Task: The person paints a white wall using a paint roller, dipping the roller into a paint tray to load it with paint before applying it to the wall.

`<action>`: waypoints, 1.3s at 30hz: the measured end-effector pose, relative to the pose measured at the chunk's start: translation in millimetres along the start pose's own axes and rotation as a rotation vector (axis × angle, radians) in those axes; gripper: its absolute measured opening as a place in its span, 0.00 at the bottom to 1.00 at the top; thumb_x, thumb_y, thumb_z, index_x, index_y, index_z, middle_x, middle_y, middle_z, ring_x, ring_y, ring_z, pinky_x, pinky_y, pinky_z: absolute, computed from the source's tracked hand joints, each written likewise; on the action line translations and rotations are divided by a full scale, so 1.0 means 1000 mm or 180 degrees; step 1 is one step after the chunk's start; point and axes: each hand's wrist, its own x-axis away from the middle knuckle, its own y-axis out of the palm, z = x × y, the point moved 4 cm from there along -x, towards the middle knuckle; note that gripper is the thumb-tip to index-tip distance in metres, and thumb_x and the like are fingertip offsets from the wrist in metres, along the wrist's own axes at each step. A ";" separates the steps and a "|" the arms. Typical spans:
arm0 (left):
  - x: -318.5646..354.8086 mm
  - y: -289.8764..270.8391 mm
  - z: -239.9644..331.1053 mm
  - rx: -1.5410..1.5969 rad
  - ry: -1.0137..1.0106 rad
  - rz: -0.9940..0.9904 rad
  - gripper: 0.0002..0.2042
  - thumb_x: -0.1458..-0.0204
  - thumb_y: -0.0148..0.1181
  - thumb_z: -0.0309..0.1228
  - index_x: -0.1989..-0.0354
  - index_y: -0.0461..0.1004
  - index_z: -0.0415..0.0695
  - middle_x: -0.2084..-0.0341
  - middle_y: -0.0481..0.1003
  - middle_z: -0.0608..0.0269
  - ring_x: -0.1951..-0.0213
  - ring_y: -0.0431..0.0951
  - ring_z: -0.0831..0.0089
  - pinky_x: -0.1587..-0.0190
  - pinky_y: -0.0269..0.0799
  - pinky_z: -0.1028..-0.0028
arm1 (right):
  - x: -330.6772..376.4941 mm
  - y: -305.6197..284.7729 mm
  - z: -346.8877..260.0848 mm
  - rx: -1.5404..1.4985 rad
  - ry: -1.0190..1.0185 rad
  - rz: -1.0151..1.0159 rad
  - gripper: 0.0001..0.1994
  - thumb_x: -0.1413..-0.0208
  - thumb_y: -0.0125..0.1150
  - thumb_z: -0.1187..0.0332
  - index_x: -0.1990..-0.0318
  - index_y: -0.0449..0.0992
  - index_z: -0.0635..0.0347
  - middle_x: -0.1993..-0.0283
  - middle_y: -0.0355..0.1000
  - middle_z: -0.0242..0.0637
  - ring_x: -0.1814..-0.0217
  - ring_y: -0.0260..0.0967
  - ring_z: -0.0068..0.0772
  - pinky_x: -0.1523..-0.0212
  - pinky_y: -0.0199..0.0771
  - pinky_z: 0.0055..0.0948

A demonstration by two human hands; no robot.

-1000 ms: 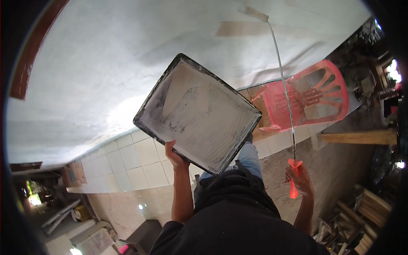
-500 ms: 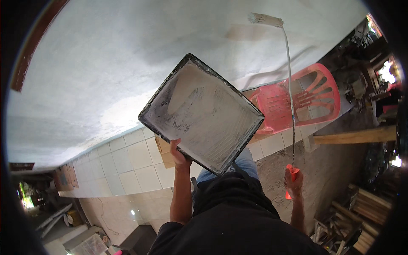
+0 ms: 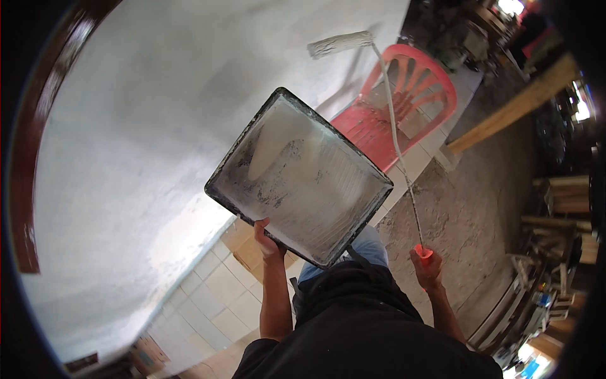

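My left hand (image 3: 267, 240) grips the near left edge of a black paint tray (image 3: 303, 183), thumb over its rim and the other fingers hidden beneath. A pale paint film coats the tray, with dark patches showing through. Closed round an orange handle, my right hand (image 3: 427, 266) holds a long-handled paint roller (image 3: 341, 44) out to the right. Its wire frame runs up past a red chair, and the paint-coated roller head is in front of the pale wall (image 3: 126, 126); whether it touches the wall I cannot tell.
A red plastic chair (image 3: 366, 123) stands on the tiled ledge (image 3: 221, 287) beyond the tray. Flat cardboard (image 3: 243, 246) lies on the tiles. A wooden beam (image 3: 514, 104) juts in at right, with stacked wood (image 3: 568, 196) below it. Dark red trim (image 3: 28, 158) borders the wall.
My view has turned to the right, so wall, chair and ledge appear rotated. The roller head now appears further left and slightly lower. Both hands keep their holds.
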 end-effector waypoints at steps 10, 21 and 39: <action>0.067 0.056 0.040 -0.0467 -0.0629 -0.0700 0.25 0.60 0.50 0.36 0.50 0.65 0.40 0.58 0.70 0.55 0.55 0.70 0.57 0.51 0.66 0.61 | 0.161 -0.054 -0.034 0.0148 0.0472 0.0839 0.12 0.50 0.64 0.65 0.75 0.72 0.64 0.83 0.68 0.36 0.80 0.62 0.16 0.80 0.64 0.25; 0.070 0.063 0.059 -0.0437 -0.1202 -0.1954 0.29 0.58 0.50 0.42 0.46 0.63 0.40 0.50 0.66 0.54 0.48 0.65 0.55 0.47 0.61 0.60 | 0.308 -0.010 -0.108 0.0368 0.1386 0.1819 0.16 0.54 0.66 0.58 0.75 0.73 0.63 0.81 0.69 0.46 0.80 0.69 0.41 0.76 0.69 0.31; 0.094 -0.199 0.410 -0.1107 -0.2624 -0.3718 0.33 0.60 0.49 0.47 0.46 0.61 0.37 0.50 0.64 0.51 0.50 0.64 0.54 0.49 0.59 0.57 | 0.779 0.454 -0.453 -0.1886 0.3161 0.3929 0.23 0.49 0.58 0.47 0.69 0.72 0.64 0.82 0.65 0.34 0.81 0.63 0.26 0.79 0.66 0.30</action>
